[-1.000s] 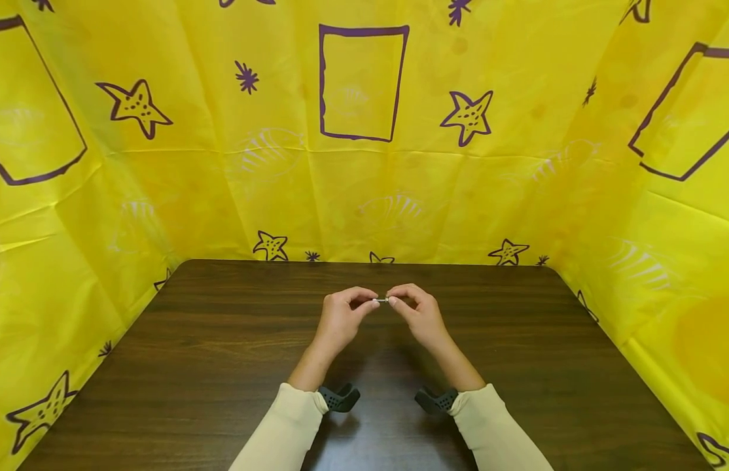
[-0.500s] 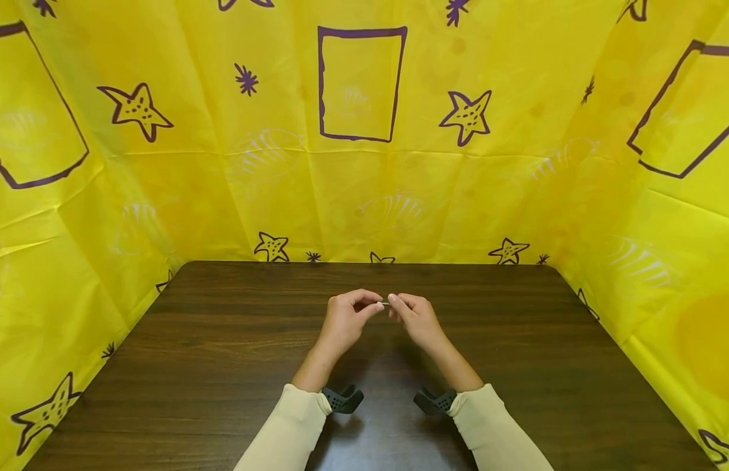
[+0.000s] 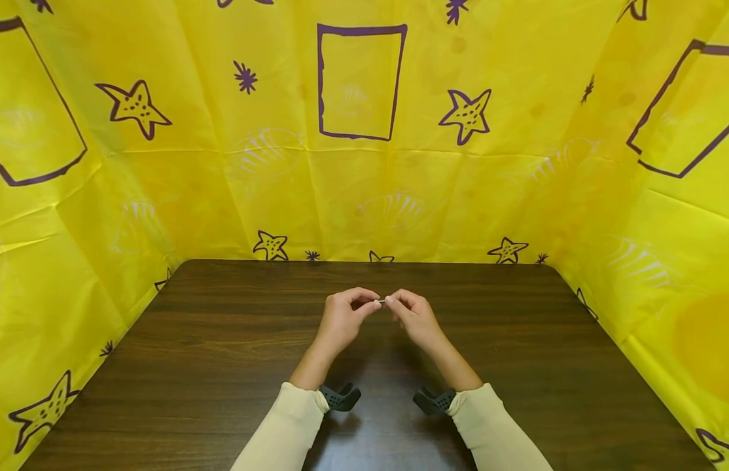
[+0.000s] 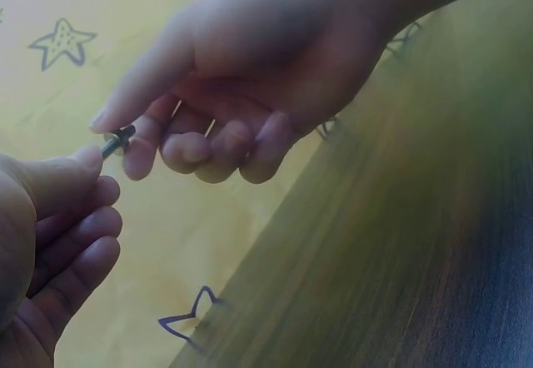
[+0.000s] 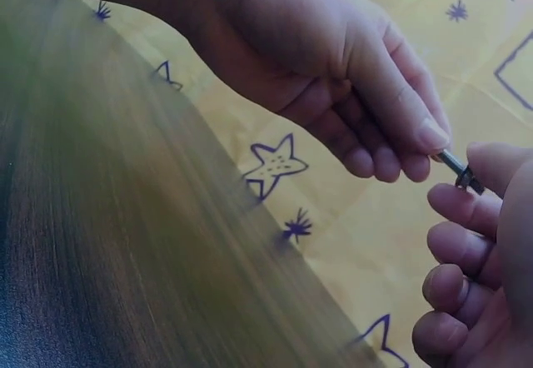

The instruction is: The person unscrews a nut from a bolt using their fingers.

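Observation:
Above the far middle of the table, my left hand (image 3: 342,318) pinches the plain shank of a small metal bolt (image 3: 382,301) between thumb and fingertip. Facing it, my right hand (image 3: 419,318) has its thumb and index finger about the bolt's other end, at a small nut (image 5: 463,176). A short dark tip sticks out past the nut, between the right thumb and index finger. In the left wrist view the bolt (image 4: 109,146) lies slantwise between the two hands, and the right hand's other fingers curl loosely. The left fingertips hide the bolt's near end.
A dark wood-grain table (image 3: 223,366) lies under both hands. Yellow cloth (image 3: 364,183) with purple starfish drawings hangs behind the table and along both sides. Each wrist wears a dark band (image 3: 341,396) at the sleeve's end.
The right thumb and fingers have shifted around the nut end, the thumb now lying over it. The left hand keeps its pinch on the bolt, moving only slightly.

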A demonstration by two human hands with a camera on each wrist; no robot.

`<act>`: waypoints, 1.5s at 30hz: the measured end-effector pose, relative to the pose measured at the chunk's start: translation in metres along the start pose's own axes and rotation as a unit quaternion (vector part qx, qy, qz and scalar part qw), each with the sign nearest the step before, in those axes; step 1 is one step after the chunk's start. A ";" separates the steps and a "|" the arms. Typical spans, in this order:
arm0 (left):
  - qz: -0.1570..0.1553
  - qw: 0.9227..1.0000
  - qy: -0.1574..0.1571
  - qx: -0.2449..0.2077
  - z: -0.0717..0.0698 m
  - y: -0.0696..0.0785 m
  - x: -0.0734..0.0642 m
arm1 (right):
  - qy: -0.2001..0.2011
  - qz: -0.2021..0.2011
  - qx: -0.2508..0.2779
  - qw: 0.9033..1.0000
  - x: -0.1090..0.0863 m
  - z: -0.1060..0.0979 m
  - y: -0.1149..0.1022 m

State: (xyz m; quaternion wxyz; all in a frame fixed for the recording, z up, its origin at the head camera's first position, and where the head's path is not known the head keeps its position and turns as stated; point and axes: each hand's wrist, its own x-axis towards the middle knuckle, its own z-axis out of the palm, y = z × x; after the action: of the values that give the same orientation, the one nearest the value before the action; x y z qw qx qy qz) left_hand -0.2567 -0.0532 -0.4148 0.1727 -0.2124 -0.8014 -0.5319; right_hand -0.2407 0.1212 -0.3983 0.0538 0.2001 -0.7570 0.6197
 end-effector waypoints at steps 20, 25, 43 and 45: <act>0.004 1.000 0.003 -0.007 0.000 -0.005 0.002 | -0.001 -0.032 0.058 0.998 0.000 -0.002 0.003; -0.005 1.000 0.002 -0.012 -0.001 -0.007 0.002 | -0.010 -0.037 0.078 0.996 0.000 -0.004 0.007; -0.022 1.000 -0.022 -0.005 0.000 -0.007 -0.001 | 0.029 0.032 -0.009 0.999 -0.002 0.003 0.005; -0.022 0.999 -0.028 -0.002 0.001 -0.007 -0.001 | 0.032 0.041 -0.014 0.999 -0.002 0.004 0.006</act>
State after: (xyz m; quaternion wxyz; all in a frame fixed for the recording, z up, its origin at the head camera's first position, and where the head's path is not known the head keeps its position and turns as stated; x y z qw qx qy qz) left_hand -0.2595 -0.0550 -0.4217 0.1382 -0.2098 -0.8091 -0.5312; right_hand -0.2401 0.1183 -0.4056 0.0554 0.1482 -0.7712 0.6166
